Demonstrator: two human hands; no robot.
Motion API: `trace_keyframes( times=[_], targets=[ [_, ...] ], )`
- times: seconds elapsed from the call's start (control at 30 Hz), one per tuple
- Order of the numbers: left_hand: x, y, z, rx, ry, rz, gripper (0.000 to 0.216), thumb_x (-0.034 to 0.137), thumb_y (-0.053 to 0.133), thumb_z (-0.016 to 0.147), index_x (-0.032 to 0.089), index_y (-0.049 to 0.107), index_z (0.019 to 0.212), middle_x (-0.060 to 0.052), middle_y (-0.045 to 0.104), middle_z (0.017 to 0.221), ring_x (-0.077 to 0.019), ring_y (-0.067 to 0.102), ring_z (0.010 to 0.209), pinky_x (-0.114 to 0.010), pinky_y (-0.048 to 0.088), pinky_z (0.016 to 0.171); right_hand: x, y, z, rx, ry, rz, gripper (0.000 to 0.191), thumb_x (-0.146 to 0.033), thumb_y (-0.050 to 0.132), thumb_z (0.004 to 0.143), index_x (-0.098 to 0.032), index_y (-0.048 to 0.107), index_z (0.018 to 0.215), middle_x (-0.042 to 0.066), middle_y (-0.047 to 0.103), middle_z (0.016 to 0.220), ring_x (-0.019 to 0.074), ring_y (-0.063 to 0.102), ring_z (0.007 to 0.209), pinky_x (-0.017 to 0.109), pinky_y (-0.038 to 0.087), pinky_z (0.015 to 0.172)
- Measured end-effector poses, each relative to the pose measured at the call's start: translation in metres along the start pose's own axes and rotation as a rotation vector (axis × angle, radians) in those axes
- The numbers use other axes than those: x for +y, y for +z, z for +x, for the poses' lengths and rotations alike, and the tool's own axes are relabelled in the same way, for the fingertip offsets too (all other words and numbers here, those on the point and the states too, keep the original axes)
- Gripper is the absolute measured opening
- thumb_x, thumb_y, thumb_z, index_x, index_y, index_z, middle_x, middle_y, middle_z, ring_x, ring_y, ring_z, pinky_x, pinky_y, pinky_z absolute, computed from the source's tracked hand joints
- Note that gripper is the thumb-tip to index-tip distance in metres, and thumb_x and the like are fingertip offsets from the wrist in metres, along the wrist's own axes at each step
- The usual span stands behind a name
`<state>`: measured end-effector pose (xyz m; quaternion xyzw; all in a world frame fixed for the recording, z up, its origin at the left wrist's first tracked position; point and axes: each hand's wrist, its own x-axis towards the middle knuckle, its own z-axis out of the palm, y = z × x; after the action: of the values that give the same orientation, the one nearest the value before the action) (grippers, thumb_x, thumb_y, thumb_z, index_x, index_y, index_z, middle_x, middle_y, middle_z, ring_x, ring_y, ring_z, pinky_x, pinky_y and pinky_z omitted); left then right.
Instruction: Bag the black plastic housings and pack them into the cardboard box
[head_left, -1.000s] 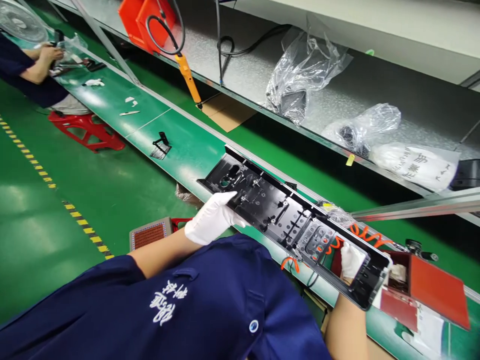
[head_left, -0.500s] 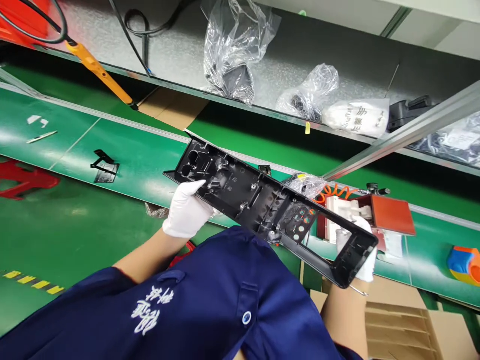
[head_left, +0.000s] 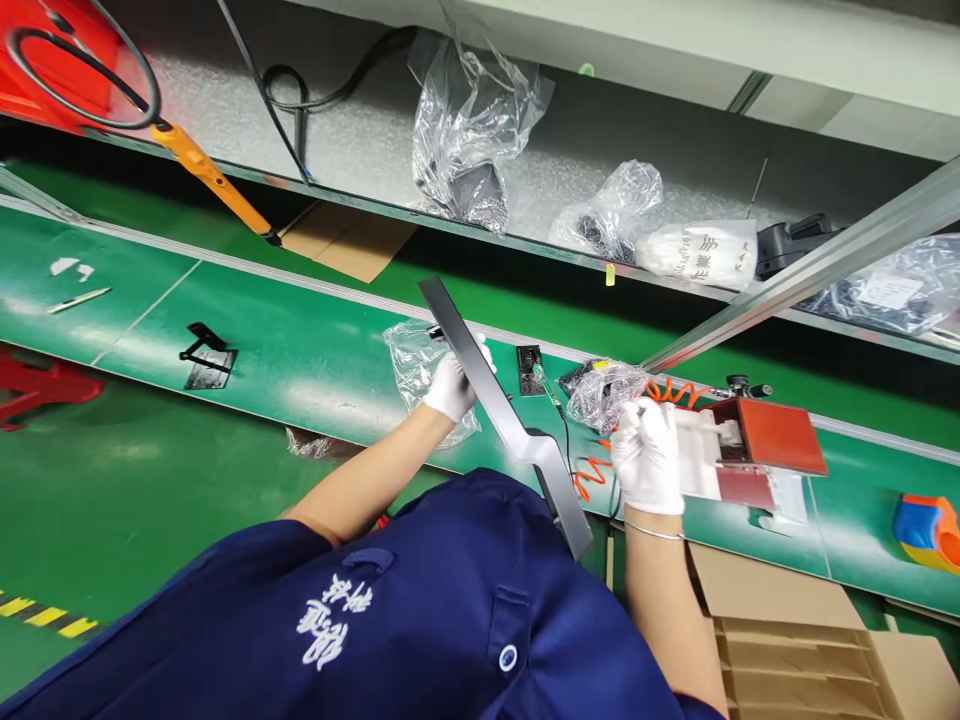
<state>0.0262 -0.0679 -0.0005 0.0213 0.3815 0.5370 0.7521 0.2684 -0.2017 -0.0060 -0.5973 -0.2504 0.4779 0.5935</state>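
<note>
My left hand, in a white glove, grips a long black plastic panel near its upper end. The panel is turned edge-on and slants down from the belt to my dark blue shirt. My right hand, also gloved, is off the panel. Its fingers are curled around something by an orange coiled hose and a crumpled clear bag; what it grips is mostly hidden. Another clear bag lies on the green conveyor belt beside my left hand.
A red and white fixture sits on the belt right of my right hand. A small black bracket lies to the left. Open cardboard boxes stand below the belt. The shelf behind holds bagged parts, and an orange-handled tool hangs there.
The panel has turned from flat and inside-up to edge-on. My right hand has let go of its lower end and moved to the orange hose. My left hand has shifted right along the panel.
</note>
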Motion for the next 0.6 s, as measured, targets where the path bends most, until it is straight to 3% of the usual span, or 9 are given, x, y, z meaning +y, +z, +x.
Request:
trace_keyframes(
  times=[0.17,0.3,0.43,0.6],
  targets=[
    [-0.006,0.006,0.045,-0.117,-0.093,-0.161,0.043,0.017,0.031,0.108,0.019,0.052,0.070,0.003,0.046,0.051,-0.0100,0.042,0.047,-0.023,0.034,0.053,0.003,0.043,-0.001,-0.145,0.126,0.176,0.036,-0.046,0.084,0.068,-0.024,0.065,0.089,0.003,0.066,0.099,0.0081,0.054,0.069,0.017,0.047,0.050],
    [-0.001,0.005,0.041,-0.293,-0.158,-0.273,0.039,0.028,0.037,0.108,0.017,0.056,0.076,0.002,0.049,0.058,-0.0083,0.042,0.050,-0.022,0.035,0.054,-0.008,0.059,-0.001,-0.181,0.146,0.164,0.036,-0.045,0.085,0.067,-0.022,0.070,0.091,0.003,0.064,0.088,0.0091,0.055,0.067,0.016,0.048,0.048],
    [-0.006,0.011,0.031,-0.375,-0.167,-0.288,0.043,0.031,0.033,0.108,0.017,0.055,0.074,0.003,0.042,0.059,-0.0077,0.038,0.047,-0.021,0.034,0.050,-0.022,0.072,0.003,-0.183,0.159,0.050,0.043,-0.046,0.086,0.065,-0.020,0.073,0.095,0.006,0.067,0.088,0.0139,0.064,0.075,0.021,0.055,0.055],
    [-0.016,0.021,0.028,-0.509,-0.166,-0.250,0.053,0.038,0.027,0.108,0.018,0.049,0.063,0.003,0.035,0.053,-0.0086,0.034,0.043,-0.022,0.030,0.045,-0.047,0.092,0.013,-0.224,0.144,-0.099,0.049,-0.054,0.088,0.056,-0.017,0.067,0.079,0.007,0.069,0.091,0.0164,0.068,0.076,0.022,0.055,0.057]
  ],
)
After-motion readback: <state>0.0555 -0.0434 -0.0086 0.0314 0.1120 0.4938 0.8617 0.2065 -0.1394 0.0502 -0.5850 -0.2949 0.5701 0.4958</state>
